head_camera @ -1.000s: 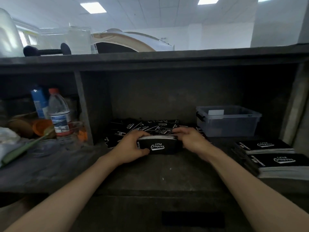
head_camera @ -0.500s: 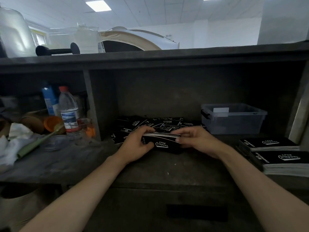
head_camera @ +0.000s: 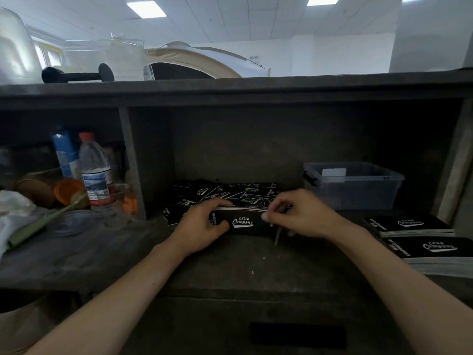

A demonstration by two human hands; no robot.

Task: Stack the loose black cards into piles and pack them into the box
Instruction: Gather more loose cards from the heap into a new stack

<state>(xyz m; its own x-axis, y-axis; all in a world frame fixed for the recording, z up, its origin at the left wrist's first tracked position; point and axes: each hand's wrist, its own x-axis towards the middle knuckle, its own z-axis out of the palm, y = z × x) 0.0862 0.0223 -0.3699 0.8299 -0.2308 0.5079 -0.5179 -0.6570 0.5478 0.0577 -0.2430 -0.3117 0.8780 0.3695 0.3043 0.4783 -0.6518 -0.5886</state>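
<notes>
Held pile: thick pile of black printed cards (head_camera: 243, 222), stood on its long edge on the dark grey tabletop (head_camera: 230, 272), just in front of the loose black cards (head_camera: 230, 194); same spot as a second before.
Left hand (head_camera: 202, 226): stayed curled round the pile's left end, thumb in front.
Right hand (head_camera: 299, 217): went from lying flat against the right end to pinching there with curled fingertips.
Pale sliver (head_camera: 276, 237): hung below the right hand, likely one card edge-on, too blurred to confirm.
Finished piles (head_camera: 409, 224): two, lay well to the right, outside the box.
Clear plastic box (head_camera: 353, 187): sat behind and right, no black cards seen inside.
Meaning: squaring judged nearly finished; plenty still loose, packing not yet begun.
</notes>
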